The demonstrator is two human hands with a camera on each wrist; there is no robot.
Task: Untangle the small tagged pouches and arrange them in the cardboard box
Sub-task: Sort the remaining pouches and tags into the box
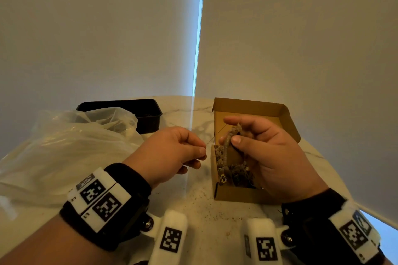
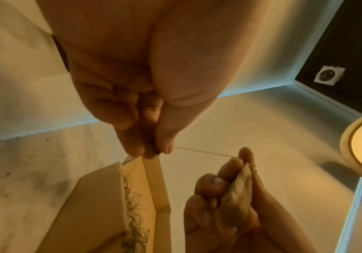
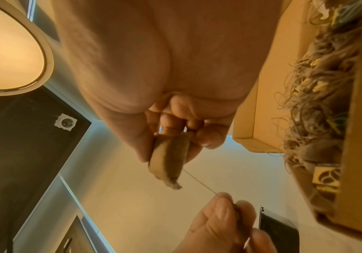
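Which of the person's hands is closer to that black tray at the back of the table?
The left. The left hand pinches a thread just in front of the black tray, while the right hand holds a pouch over the cardboard box, farther to the tray's right.

Warm, dim indoor light is tinting everything yellow-brown, while a thin strip of cold blue daylight [image 1: 199, 34] is leaking through the gap between two drawn blinds at the far side and reflecting as a pale streak down the surface [image 1: 189, 200]. In the wrist views a round ceiling lamp [image 3: 6, 46] is glowing overhead and blowing out to flat orange, leaving the palms of both hands in shade and softly blurred. The wide lenses are bending straight edges toward the frame borders, and the near wristbands in the head view are looking stretched and soft.
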